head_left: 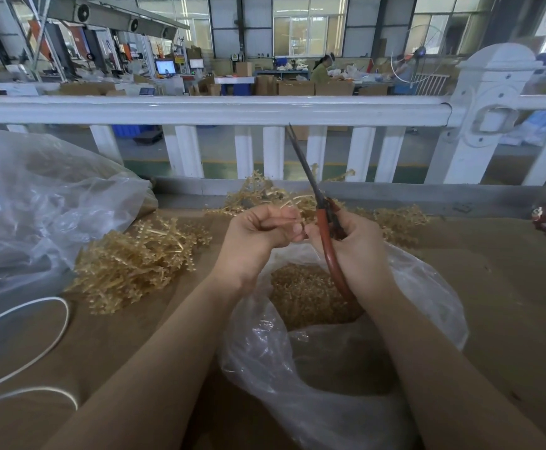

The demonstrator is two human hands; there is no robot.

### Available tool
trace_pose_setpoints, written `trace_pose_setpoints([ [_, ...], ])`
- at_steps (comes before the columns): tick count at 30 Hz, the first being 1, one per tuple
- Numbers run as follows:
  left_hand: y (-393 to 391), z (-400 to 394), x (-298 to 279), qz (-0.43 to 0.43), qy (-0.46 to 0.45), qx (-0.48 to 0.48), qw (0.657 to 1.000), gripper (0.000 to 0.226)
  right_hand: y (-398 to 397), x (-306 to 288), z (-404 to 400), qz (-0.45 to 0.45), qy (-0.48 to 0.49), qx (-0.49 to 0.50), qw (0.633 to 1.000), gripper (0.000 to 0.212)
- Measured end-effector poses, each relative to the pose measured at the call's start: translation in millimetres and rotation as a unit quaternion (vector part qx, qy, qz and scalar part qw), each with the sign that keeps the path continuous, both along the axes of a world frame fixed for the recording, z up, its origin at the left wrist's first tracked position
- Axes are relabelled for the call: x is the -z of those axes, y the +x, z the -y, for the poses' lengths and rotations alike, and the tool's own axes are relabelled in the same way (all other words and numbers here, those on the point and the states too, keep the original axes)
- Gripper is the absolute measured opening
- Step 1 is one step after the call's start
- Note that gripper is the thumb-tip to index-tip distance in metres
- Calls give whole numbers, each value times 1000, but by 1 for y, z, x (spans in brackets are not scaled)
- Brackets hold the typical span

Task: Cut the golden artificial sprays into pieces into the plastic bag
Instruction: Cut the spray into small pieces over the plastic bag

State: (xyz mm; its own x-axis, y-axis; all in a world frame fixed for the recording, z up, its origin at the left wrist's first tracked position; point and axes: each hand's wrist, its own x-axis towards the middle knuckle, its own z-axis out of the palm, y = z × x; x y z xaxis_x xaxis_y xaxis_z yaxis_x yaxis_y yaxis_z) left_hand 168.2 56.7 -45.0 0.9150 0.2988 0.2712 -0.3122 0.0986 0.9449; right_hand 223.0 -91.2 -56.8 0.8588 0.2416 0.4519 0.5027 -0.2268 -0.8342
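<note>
Head view. The left hand (258, 233) is seen with fingers curled, pinching a thin stem of a golden artificial spray (274, 198) that fans out behind both hands, directly above the open plastic bag (427, 287). The right hand (356, 245) is wrapped round the red-handled scissors (325, 235); the blades point up and away, apparently closed, and are not engaged on the stem. The right fingertips meet the left at the stem.

Cut golden pieces (300, 293) are already heaped inside the bag. Uncut sprays lie in a pile (135, 258) to the left on the brown tabletop (492, 287), with more (395, 219) beyond the right hand. A second, larger clear bag (37, 196) sits at far left, a white cord (54, 336) looping below it.

Handling, as judged: the sprays appear light, springy plastic — thin-stemmed, prone to snagging on neighbours. Hold is best taken on the bare main stem, near the cut point, so pieces drop into the bag.

No brand, label or legible writing is found on the task items — distant signage cannot be read.
</note>
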Motion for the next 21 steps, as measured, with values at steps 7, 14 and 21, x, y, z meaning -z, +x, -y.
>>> trace_pose_setpoints([
  [7, 1, 7, 1, 11, 45, 3, 999, 23, 0, -3, 2, -20, 62, -57, 996, 24],
  [14, 0, 6, 1, 18, 61, 5, 998, 25, -3, -6, 2, -21, 65, -73, 995, 21],
  [21, -2, 3, -1, 16, 89, 16, 996, 13, 4, 0, 2, -23, 18, -33, 999, 11],
])
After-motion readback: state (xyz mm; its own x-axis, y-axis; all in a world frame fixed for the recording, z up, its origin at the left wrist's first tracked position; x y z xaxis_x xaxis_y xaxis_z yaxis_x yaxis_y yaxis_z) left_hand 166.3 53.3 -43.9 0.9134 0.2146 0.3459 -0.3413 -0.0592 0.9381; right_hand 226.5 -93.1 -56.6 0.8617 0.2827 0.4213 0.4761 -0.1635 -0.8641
